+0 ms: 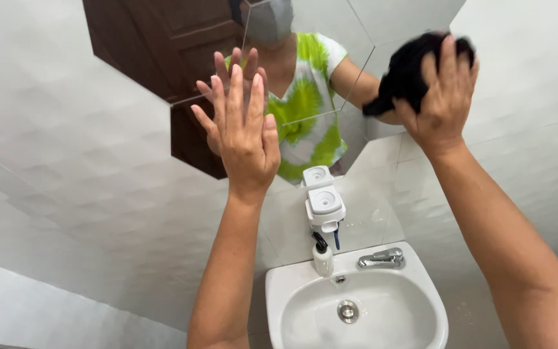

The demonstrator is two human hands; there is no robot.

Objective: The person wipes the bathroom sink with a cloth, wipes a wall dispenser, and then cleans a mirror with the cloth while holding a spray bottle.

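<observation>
My left hand [243,132] is raised with its fingers spread, its palm flat against the hexagonal wall mirror [182,52]. My right hand [444,97] grips a bunched black cloth [405,68] and presses it on the mirror's right edge. The glass reflects my arms, both hands and a green-and-white tie-dye shirt, with a dark wooden door behind.
A white wash basin [279,291] sits below, with a chrome tap [382,259] at its back and a drain in the bowl. A small pump bottle [322,256] stands on the rim. A white holder [324,203] is fixed to the white tiled wall above it.
</observation>
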